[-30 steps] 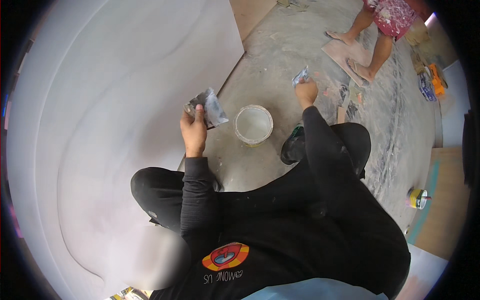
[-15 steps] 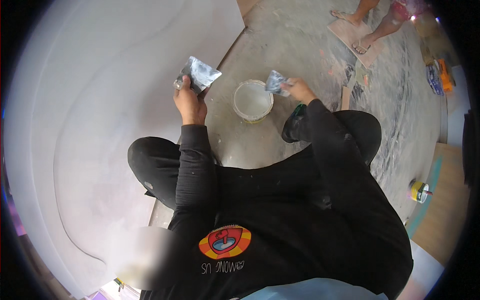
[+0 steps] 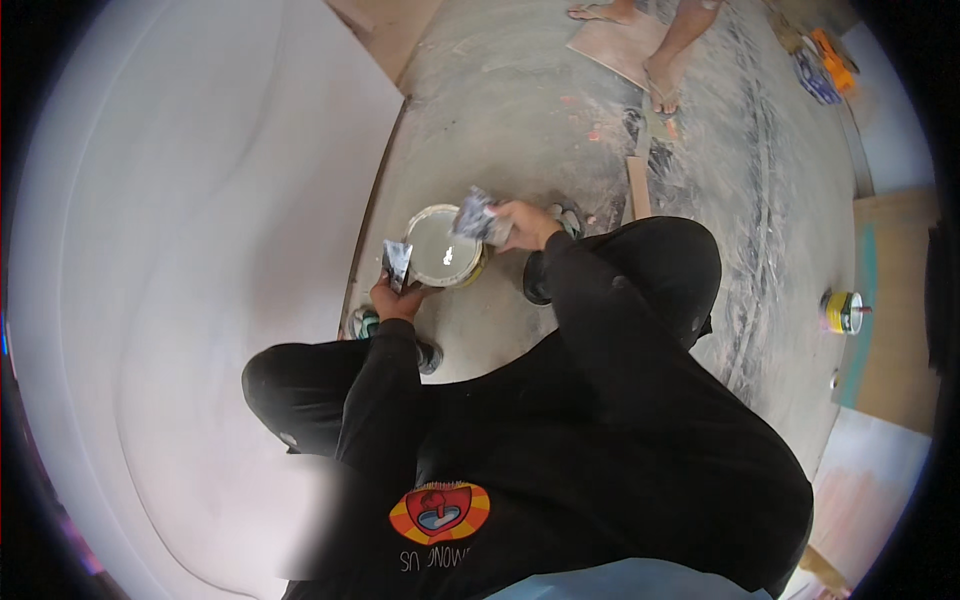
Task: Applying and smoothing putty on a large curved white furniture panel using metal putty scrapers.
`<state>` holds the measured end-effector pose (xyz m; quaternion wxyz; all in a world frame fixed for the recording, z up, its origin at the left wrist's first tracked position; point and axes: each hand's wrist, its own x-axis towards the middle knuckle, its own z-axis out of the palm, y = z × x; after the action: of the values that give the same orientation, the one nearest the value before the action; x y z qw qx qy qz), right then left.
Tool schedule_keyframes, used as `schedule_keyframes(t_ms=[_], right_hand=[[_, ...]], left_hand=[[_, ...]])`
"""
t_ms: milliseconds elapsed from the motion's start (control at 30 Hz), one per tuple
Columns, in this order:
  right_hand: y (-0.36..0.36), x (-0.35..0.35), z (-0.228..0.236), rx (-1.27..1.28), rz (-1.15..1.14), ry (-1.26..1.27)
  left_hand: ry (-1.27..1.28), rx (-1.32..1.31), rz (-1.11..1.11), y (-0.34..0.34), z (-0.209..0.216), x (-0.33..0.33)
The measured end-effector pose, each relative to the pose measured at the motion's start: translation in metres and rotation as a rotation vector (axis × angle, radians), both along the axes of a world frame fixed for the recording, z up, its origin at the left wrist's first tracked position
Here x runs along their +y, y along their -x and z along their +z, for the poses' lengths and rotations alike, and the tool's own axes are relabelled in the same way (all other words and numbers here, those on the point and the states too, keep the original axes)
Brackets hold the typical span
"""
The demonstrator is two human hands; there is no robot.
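My left hand [image 3: 398, 303] is closed around a putty knife [image 3: 396, 258] with a wide, smeared metal blade, held up at the near left side of a round bucket [image 3: 476, 270]. Pale, smooth paste [image 3: 435, 252] shows inside the bucket, with a bright glint on it. A second wide putty knife [image 3: 473, 216] is gripped in my right hand [image 3: 527, 225]. Its blade, slightly blurred, overlaps the bucket's right rim from above; whether it touches the rim I cannot tell. The bucket stands on the floor between my bent knees.
A large white panel [image 3: 200, 200] fills the left side. Ahead, another person's foot [image 3: 662, 85] rests by a board [image 3: 612, 48] on the dusty floor. A wood strip [image 3: 638, 188] lies beyond my right knee. A small paint can [image 3: 843, 312] stands at right beside a brown board [image 3: 900, 320].
My left hand has come down and nearer, to the bucket's side. My right hand has moved left, bringing its putty knife over the bucket's rim. The view has shifted rightward.
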<state>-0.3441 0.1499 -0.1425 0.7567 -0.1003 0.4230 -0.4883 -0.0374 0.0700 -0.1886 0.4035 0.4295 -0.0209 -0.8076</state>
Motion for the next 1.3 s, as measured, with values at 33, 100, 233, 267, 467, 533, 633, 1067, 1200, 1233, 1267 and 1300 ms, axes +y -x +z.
schedule_keyframes(t_ms=[33,100,233,267,467,533,633,1067,1200,1233,1267,1300], right_hand=[[-0.009,0.000,0.000,0.004,-0.020,0.010],[-0.007,0.003,-0.020,-0.094,-0.078,0.133],[-0.001,-0.010,-0.009,0.097,-0.034,0.162],[0.006,-0.011,-0.010,0.119,-0.113,0.162],[0.064,-0.028,-0.008,0.181,-0.503,0.273],[0.086,-0.027,-0.013,0.265,-0.671,0.191],[0.100,-0.030,-0.010,0.591,-0.850,0.083],[0.088,-0.094,0.070,1.567,-0.494,0.240],[0.094,-0.129,0.042,1.927,0.132,0.175],[0.095,-0.138,0.033,1.928,0.146,0.183],[0.095,-0.147,0.024,1.982,0.344,0.229],[0.092,-0.155,0.013,2.020,0.550,0.281]], left_hand=[[0.032,0.047,-0.045,0.006,0.002,-0.004],[0.051,0.045,-0.152,0.033,0.011,-0.002],[0.095,0.003,-0.184,0.045,0.024,0.001],[0.143,0.062,-0.207,0.057,0.026,0.000],[0.295,0.232,-0.237,0.144,0.034,-0.021],[0.186,0.066,-0.283,0.171,0.046,-0.025],[0.310,-0.231,-0.483,0.169,0.077,-0.062],[0.712,-0.344,-0.177,0.001,0.318,-0.027],[0.540,-0.329,-0.079,-0.007,0.312,-0.030],[0.532,-0.330,-0.068,-0.011,0.308,-0.032],[0.532,-0.339,-0.108,-0.016,0.304,-0.034],[0.528,-0.355,-0.147,-0.022,0.299,-0.036]])
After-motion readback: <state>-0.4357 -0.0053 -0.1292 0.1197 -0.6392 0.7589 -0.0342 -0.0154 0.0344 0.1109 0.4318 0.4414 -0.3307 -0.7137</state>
